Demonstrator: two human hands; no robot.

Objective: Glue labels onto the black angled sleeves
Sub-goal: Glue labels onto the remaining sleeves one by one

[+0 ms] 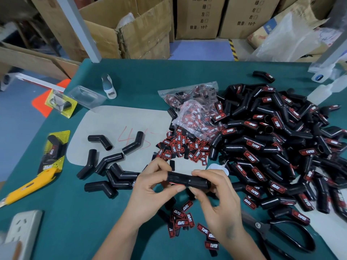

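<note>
Both hands meet just below the middle of the view, holding one black sleeve (188, 180) between them. The left hand (154, 186) pinches its left end with thumb and fingers curled round it; the right hand (216, 196) grasps the right end the same way. A thin red edge shows along the sleeve's underside, probably a label being pressed on, though the fingers hide most of it.

Most of the job looks done. At 3 o'clock a large pile of labelled sleeves (277, 143) spreads across the green table (135, 79), nearly every one showing its red-and-white tag. At 9 o'clock, beside the left hand, a small group of bare sleeves (109, 166) lies partly on a grey sheet (120, 121); about eight are in sight, and these seem to be what is left.

Supplies are not short: a heap of loose labels (184, 147) sits at 12 o'clock from the hands, two clear bags of labels (195, 109) lie beyond it, and more labels (183, 218) are scattered at 6 o'clock between the wrists. A small white bottle (109, 86), possibly the glue, stands at 11 o'clock. Black scissors (281, 235) lie at 4 o'clock and a yellow knife (28, 186) at 9 o'clock.
</note>
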